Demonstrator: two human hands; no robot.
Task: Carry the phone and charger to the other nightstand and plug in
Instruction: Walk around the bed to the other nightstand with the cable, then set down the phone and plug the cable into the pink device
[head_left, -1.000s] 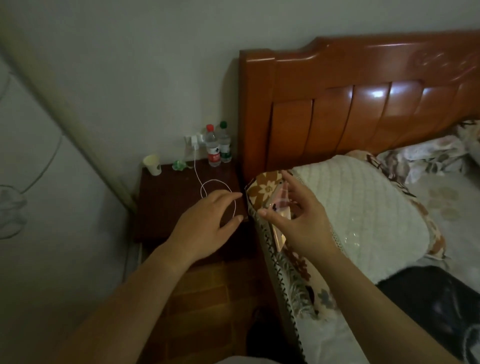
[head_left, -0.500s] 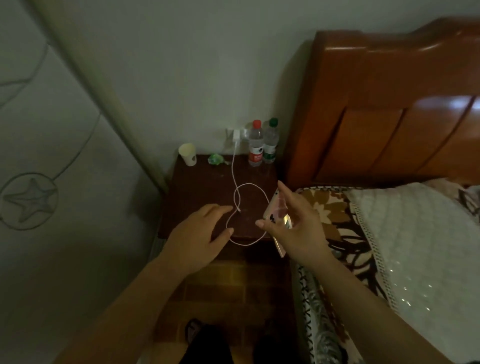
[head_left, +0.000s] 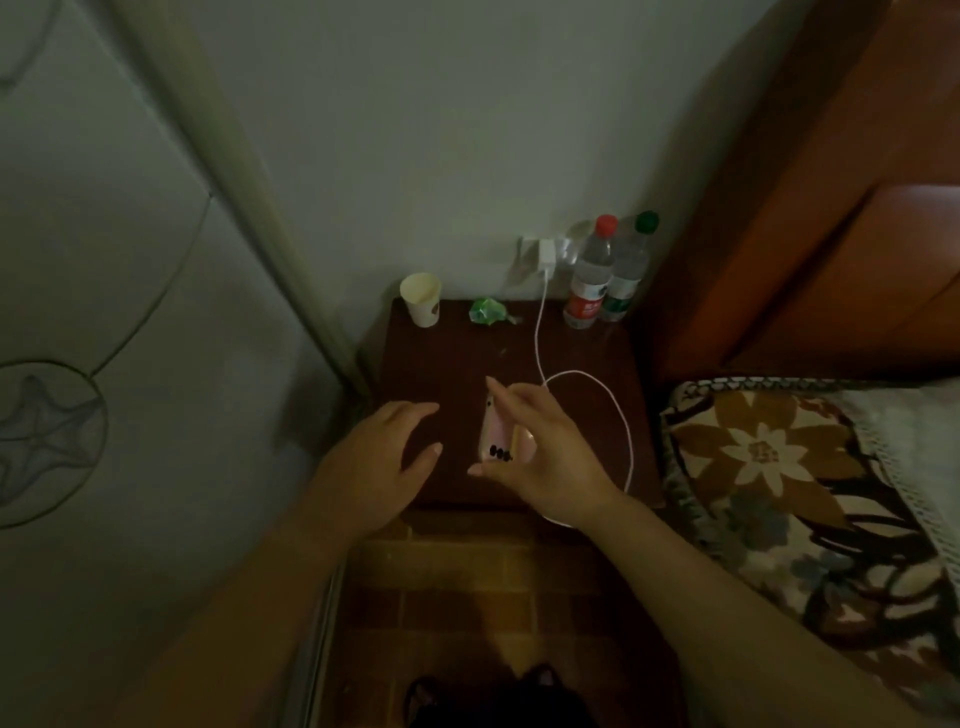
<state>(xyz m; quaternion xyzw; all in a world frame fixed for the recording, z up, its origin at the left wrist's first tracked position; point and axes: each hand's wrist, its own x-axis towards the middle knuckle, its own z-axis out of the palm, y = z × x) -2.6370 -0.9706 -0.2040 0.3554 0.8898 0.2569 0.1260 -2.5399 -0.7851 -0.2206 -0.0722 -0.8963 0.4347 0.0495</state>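
- Head view: right hand grips the pink phone just above the desk; left hand hovers empty, fingers spread.
- Charger sits in the wall socket, cable looped on the desk, seemingly not yet joined to the phone.

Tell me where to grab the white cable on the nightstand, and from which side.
Take the cable on the outer curve of its loop, near the bed-side edge of the nightstand, coming from above with a thumb-and-finger pinch. It seems to lie flat and free there; the plug end runs under the right hand holding the phone. The empty left hand would probably have to cross over.
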